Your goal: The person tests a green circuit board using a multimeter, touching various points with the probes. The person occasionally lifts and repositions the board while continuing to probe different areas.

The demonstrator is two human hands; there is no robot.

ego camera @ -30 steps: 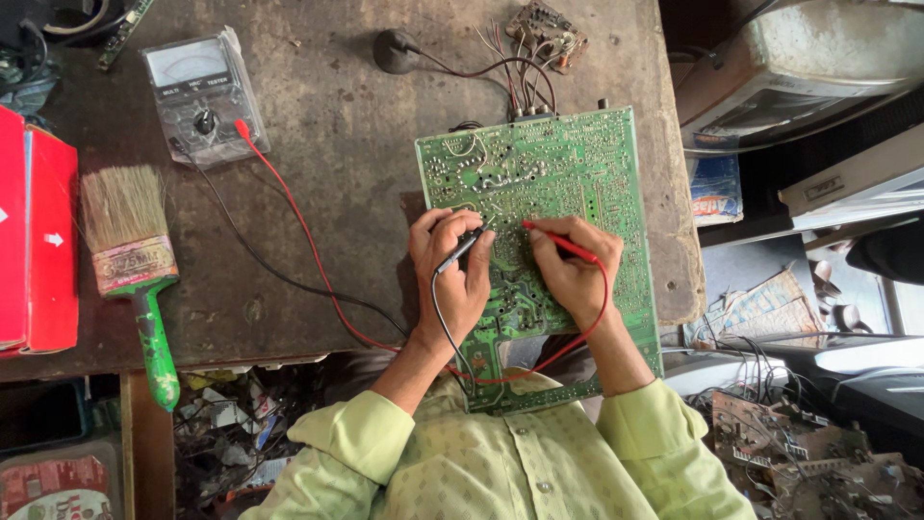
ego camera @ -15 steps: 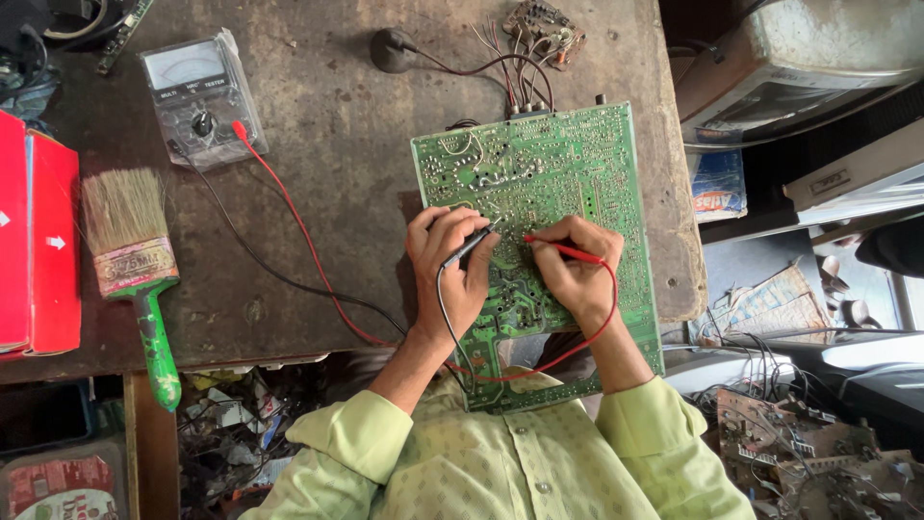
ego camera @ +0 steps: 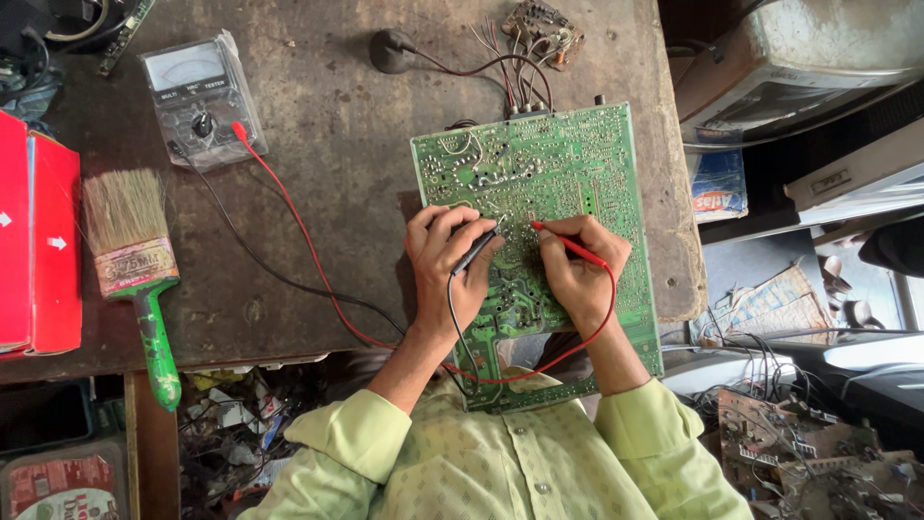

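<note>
I have both probes down on the green printed circuit board [ego camera: 539, 221], lying at 3 o'clock on the worn brown table [ego camera: 318, 144]. My left hand [ego camera: 445, 265] fingers pinch the black probe [ego camera: 478, 250]; my right hand [ego camera: 577, 270] fingers pinch the red probe [ego camera: 568, 243]. Probing is underway, with much of the board seemingly left. Since a second ago the tips sit slightly closer.

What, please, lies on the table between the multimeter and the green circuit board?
In the head view, only the red lead and black lead cross bare tabletop.

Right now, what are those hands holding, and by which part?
Left hand pinches the black probe along its shaft; right hand grips the red probe near its rear. Both tips touch the green board.
</note>
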